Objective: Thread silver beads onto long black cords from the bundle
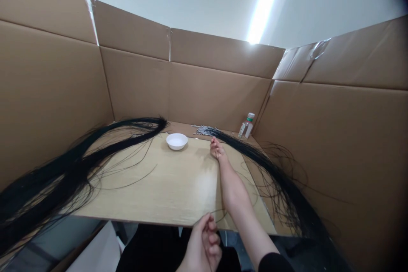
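Observation:
My left hand (205,240) is closed at the near edge of the table, thumb and forefinger pinched on a thin black strand (219,211) that curves off to the right. Farther out, my right hand (217,148) has its fingers drawn together; what they hold, if anything, is too small to make out. Just beyond it lie the whitish tips (205,130) of a long bundle of black strands (264,159), which runs down the right side. A white bowl (177,141) sits to the left of my right hand.
Another thick bundle of black strands (95,159) stretches along the left, with loose ends over the tabletop (153,195). A small clear bottle with a white cap (246,126) stands at the back right. Cardboard walls (219,93) enclose the table on three sides.

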The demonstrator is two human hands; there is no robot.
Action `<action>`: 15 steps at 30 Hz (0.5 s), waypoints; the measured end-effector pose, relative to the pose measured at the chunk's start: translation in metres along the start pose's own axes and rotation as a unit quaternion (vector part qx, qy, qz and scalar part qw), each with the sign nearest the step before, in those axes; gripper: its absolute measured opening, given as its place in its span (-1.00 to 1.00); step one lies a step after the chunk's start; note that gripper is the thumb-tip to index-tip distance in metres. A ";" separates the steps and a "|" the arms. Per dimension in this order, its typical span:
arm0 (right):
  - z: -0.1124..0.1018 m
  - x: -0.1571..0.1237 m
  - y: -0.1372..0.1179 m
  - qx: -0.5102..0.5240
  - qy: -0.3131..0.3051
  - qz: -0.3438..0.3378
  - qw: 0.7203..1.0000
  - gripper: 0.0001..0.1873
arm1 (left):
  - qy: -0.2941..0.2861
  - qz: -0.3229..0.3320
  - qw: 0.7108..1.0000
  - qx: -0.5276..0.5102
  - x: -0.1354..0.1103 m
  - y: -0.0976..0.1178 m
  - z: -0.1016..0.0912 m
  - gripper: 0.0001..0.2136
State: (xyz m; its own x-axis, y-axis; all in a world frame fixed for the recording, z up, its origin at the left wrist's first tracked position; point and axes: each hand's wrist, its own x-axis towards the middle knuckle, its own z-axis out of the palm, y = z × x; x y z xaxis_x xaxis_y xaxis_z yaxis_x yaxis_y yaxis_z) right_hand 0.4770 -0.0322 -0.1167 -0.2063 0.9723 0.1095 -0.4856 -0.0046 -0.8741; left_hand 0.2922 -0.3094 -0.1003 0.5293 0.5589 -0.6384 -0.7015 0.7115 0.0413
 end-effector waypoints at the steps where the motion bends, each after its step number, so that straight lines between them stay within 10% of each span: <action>1: 0.001 0.002 -0.003 -0.015 -0.004 0.016 1.000 -0.64 | 0.000 0.035 0.998 0.044 -0.002 0.004 -0.008 -0.81; 3: 0.005 0.007 -0.009 -0.041 -0.012 0.039 0.998 -0.65 | -0.037 0.131 0.963 0.231 -0.011 0.017 -0.020 -0.81; 6: 0.021 0.016 -0.019 -0.064 -0.018 0.042 0.997 -0.66 | -0.117 0.260 0.773 0.567 -0.025 0.054 -0.019 -0.65; 9: 0.044 0.012 -0.026 -0.069 -0.022 0.012 0.997 -0.68 | -0.085 0.408 0.648 0.638 -0.022 0.103 0.007 -0.70; 15: 0.084 -0.059 -0.035 -0.099 -0.088 0.011 0.991 -0.80 | -0.099 0.499 0.638 0.579 0.022 0.172 0.078 -0.60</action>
State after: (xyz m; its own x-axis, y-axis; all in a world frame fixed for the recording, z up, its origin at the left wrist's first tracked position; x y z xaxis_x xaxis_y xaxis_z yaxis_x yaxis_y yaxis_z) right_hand 0.4346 -0.1091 -0.0532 -0.3694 0.9163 0.1545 -0.3069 0.0367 -0.9510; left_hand 0.2202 -0.1413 -0.0474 0.2252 0.9405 0.2542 0.0253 -0.2665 0.9635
